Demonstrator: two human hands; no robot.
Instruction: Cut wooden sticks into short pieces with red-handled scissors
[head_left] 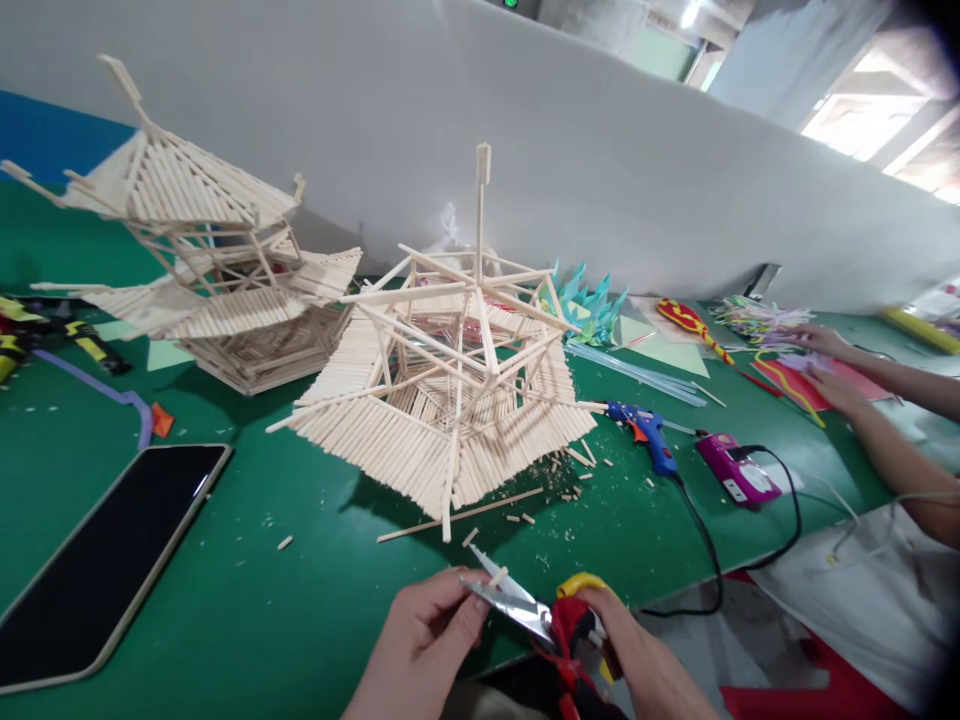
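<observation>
My left hand (pixel 431 640) near tabletop's (pixel 300 610) near edge, thumb and finger pinched on stick (pixel 499 577). Stick's end sits between parted blades of scissors (pixel 517 606); my right hand (pixel 634 640) curls round handles. Model (pixel 409 450) stands beyond, glue gun (pixel 661 450) just right. Second model (pixel 232 312) left, toward far edge; phone (pixel 112 560) left of hands.

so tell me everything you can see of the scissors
The scissors have shiny, metal-looking blades, parted in a narrow V, and handles showing yellow and red, partly hidden by the right hand gripping them. They are held at the near edge of the green table, blades pointing forward and to the left. A small pale stick shows between the blades, beside the left hand; whether that hand touches the metal cannot be told.
</observation>
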